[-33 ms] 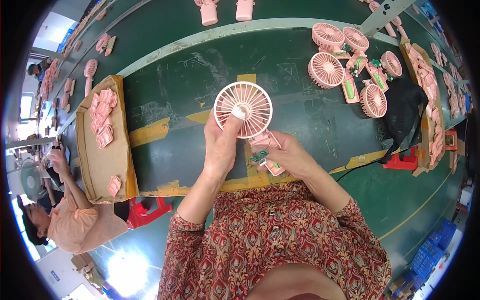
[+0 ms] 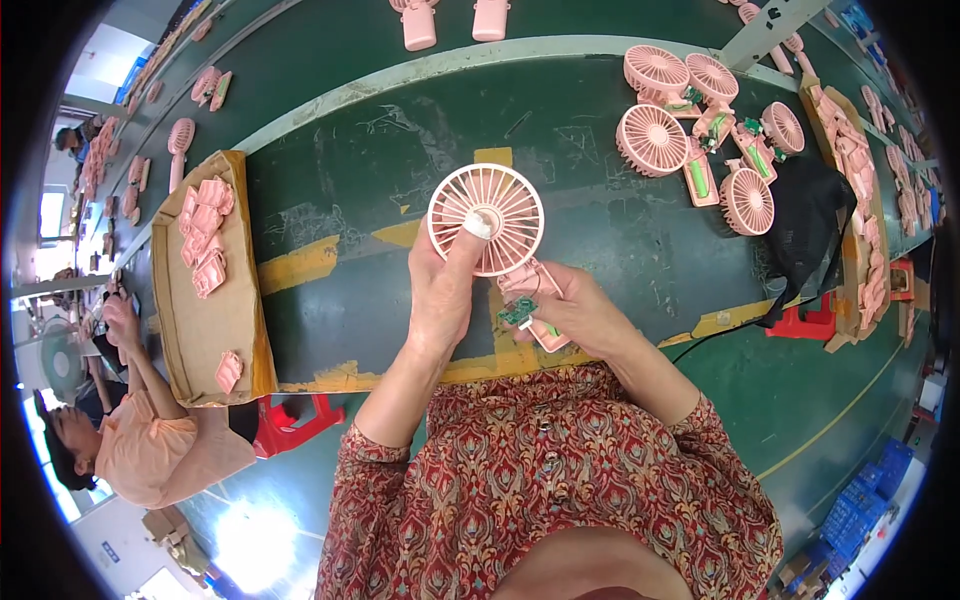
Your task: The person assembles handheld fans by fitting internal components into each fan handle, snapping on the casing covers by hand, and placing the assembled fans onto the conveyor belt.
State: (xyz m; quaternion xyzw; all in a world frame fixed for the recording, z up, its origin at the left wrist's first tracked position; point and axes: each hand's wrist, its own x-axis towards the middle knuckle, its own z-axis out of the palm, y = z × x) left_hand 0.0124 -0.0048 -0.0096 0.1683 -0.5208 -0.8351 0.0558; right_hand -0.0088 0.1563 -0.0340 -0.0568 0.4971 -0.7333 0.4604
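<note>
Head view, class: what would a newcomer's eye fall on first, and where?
The pink fan, held mid-picture by left hand and right hand, likely draws the eye first. Next come opened pink fans, clustered upper right on the bench. A cardboard tray with pink pieces lies at left.

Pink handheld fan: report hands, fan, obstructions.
Left hand holding fan head; right hand holding handle. Handle open, green circuit board exposed. Other pink fans apart, upper right; nothing visibly blocking.

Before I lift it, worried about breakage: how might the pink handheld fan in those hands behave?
The pink handheld fan looks like plastic, so probably stiff and light. Its exposed green circuit board may swing or snag. The wide head may feel top-heavy.
</note>
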